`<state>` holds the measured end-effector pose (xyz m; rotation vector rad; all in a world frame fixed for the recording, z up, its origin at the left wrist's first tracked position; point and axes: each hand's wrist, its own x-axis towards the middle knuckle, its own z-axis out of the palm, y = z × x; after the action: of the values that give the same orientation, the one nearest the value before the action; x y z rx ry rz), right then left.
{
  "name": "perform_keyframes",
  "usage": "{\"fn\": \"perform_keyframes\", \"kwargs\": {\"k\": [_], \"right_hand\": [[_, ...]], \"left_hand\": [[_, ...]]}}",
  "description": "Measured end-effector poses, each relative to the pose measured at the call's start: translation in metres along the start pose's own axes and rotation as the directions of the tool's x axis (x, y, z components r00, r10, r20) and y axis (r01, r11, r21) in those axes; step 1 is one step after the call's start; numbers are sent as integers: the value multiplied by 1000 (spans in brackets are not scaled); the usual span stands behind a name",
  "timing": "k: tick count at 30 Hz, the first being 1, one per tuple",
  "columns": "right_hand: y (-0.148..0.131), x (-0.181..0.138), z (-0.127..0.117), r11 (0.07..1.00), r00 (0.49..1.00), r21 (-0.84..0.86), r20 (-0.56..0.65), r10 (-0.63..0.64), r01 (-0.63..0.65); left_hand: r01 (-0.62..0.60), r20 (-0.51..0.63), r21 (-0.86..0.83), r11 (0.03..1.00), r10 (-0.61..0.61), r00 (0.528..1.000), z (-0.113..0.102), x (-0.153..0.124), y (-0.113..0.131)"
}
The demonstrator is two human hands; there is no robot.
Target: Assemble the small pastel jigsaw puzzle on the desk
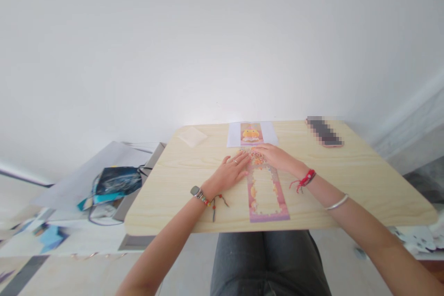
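On the wooden table lies a jigsaw puzzle frame (pixel 269 217), its pink and purple border joined around a bare middle. Loose puzzle pieces (pixel 257 158) are heaped at its far end. My left hand (pixel 231 171) rests flat at the left side of the heap, fingers stretched toward it. From the right, my right hand (pixel 274 155) curves over the heap's far edge; its fingertips are partly hidden, and I cannot make out whether a piece is between them. Behind the heap is a white sheet with a printed reference picture (pixel 252 134) of a yellow figure.
A phone (pixel 325 132) lies at the table's back right. A clear plastic sheet (pixel 193 137) is at the back left. The wooden table (pixel 166 194) meets a white wall behind. Left of it, a dark bag (pixel 119 180) sits on a lower surface.
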<state>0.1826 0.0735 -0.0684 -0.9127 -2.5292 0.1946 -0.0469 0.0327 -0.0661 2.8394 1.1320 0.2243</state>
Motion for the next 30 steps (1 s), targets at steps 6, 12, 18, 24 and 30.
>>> {"fn": "perform_keyframes", "kwargs": {"k": [6,12,18,24,30], "right_hand": [[1,-9,-1,999,1000,-41,23,3,-2],[-8,-39,-20,985,983,-8,-67,173,-174],[9,-39,-18,936,936,-22,-27,351,-352],[14,-38,-13,927,927,3,2,375,-375],[17,-45,-9,871,871,140,-85,484,-471]], "left_hand": [[9,-12,13,1000,-9,1000,-1,-6,0],[-4,-24,-2,1000,4,1000,-11,-16,8],[-4,2,-35,999,5,1000,-7,-19,19],[31,21,-48,998,-30,999,-3,-22,30],[66,13,-11,998,-65,998,4,-29,36]]}}
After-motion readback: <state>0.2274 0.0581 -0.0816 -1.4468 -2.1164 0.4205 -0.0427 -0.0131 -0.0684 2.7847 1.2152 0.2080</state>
